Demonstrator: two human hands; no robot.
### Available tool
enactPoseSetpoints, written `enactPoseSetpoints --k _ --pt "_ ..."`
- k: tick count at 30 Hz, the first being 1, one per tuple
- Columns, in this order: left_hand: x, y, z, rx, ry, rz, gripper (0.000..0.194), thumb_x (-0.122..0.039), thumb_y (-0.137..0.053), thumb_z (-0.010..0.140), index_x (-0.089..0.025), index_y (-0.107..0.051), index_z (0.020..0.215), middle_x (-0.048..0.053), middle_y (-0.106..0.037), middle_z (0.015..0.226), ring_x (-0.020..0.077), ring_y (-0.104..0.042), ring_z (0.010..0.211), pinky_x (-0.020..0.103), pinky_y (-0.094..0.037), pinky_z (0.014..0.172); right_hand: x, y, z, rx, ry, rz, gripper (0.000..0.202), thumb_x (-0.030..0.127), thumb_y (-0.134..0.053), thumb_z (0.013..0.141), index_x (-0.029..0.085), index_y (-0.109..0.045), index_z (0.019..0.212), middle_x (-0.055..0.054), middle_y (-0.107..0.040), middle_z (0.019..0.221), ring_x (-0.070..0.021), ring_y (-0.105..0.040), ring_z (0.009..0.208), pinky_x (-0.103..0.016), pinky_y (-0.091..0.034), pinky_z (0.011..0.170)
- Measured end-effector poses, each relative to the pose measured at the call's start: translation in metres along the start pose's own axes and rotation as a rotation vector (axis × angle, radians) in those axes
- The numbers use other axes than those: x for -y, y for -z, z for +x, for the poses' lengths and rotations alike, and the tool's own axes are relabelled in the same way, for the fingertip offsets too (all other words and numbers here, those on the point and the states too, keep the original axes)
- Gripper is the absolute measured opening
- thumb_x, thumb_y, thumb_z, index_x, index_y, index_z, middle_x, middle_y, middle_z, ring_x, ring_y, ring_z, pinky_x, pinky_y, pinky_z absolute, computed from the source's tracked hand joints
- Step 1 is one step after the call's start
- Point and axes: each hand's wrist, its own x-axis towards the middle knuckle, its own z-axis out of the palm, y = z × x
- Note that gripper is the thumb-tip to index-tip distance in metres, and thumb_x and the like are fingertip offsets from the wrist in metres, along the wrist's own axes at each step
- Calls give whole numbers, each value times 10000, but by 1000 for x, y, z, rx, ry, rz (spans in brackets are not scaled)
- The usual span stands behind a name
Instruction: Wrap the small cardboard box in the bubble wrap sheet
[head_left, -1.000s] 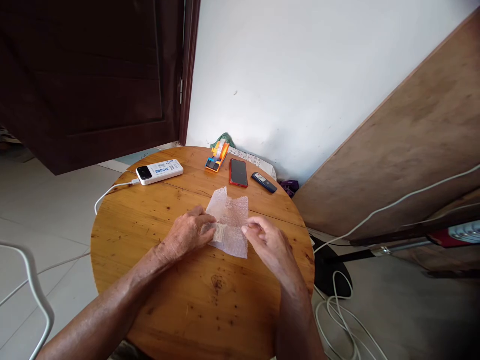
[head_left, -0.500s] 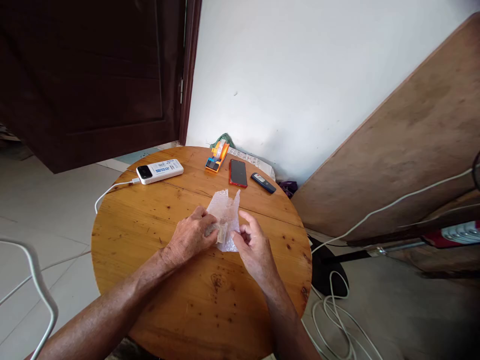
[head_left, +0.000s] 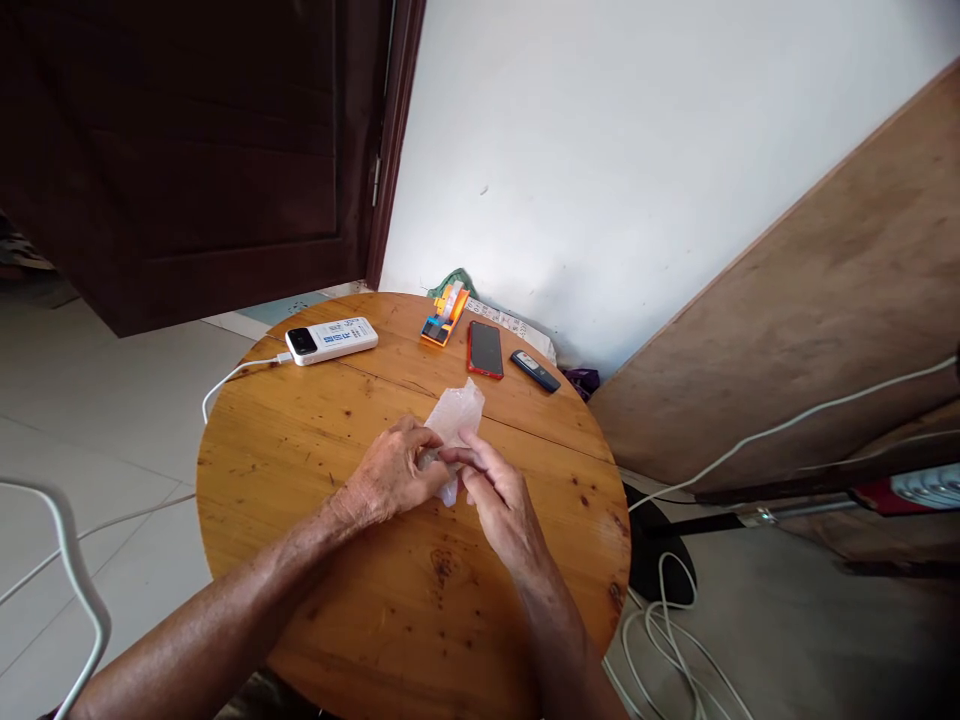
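Note:
Translucent bubble wrap [head_left: 456,408] lies near the middle of the round wooden table [head_left: 360,610], folded over on itself. My left hand [head_left: 397,467] is closed on its left side, fingers curled and thumb near the lower edge. From the right, my right hand [head_left: 496,488] presses the wrap with its fingers, close to the left fingertips. The fingers cover the lower part of the wrap, and what is inside the fold is hidden.
Toward the back stand a white power bank [head_left: 341,340] with a cable, an orange tape dispenser [head_left: 445,315], a red-edged phone [head_left: 485,349] and a dark handheld device [head_left: 535,371]. White cables [head_left: 667,620] coil on the floor at right.
The right side of the wrap is now folded over to the left, and my right hand has moved in against it. The view has shifted slightly.

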Motion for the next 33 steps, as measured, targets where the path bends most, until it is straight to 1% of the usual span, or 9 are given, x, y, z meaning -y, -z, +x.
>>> enactPoseSetpoints --k 3,6,11,14,18,22,25,29,33 --pt "2 -3 0 -23 12 -28 168 -291 -639 792 -169 -725 867 16 -594 821 123 -551 691 235 -416 638 -4 1 0 53 12 19 475 235 -496 867 187 -538 1338 -82 -706 1118 -141 -642 739 -289 -529 680" --pt "6 -9 2 -47 1 -1 202 -353 -662 788 -175 -719 864 17 -588 838 120 -545 684 239 -413 640 -7 -2 1 60 56 -57 543 246 -581 822 206 -518 1359 -76 -691 1132 -154 -640 770 -293 -529 690" --pt "4 -11 4 -42 29 62 112 -227 -642 762 -184 -706 843 6 -579 825 117 -547 686 236 -410 649 -10 -6 0 -1 137 -321 637 174 -580 780 211 -480 1408 -70 -701 1069 -160 -596 707 -337 -511 736" --pt "1 -9 4 -27 40 122 140 -146 -601 746 -187 -703 832 0 -574 792 124 -551 698 236 -411 658 -11 -5 -2 19 156 -306 649 174 -589 782 224 -465 1416 -56 -701 1047 -153 -588 691 -327 -506 731" --pt "4 -10 5 -25 44 169 196 -150 -603 735 -188 -711 894 9 -583 823 130 -555 688 241 -429 661 -7 5 -2 -1 140 -205 522 177 -531 827 227 -521 1346 -57 -680 1118 -134 -602 721 -285 -502 695" --pt "10 -15 6 -37 29 176 222 -173 -593 747 -178 -708 936 29 -598 887 134 -566 690 255 -452 681 4 22 4 -84 65 -242 309 281 -512 877 187 -647 1139 -51 -692 966 -134 -578 649 -263 -472 596" --pt "11 -16 6 -38 5 179 216 -181 -584 750 -175 -708 927 44 -606 919 147 -587 724 266 -463 711 13 31 16 -33 62 -359 255 295 -503 886 186 -685 1026 -51 -707 905 -158 -611 692 -270 -466 611" --pt "9 -17 4 -44 24 192 187 -190 -577 756 -197 -700 897 37 -606 908 151 -593 739 262 -463 715 12 27 37 32 65 -511 212 214 -525 839 194 -701 955 -57 -732 901 -186 -646 773 -295 -481 700" --pt "2 -18 2 -16 65 195 107 -175 -570 747 -198 -667 784 21 -591 811 151 -587 720 251 -450 690 -4 12 49 -18 120 -461 196 220 -524 834 193 -696 924 -54 -725 863 -188 -649 746 -305 -486 705"
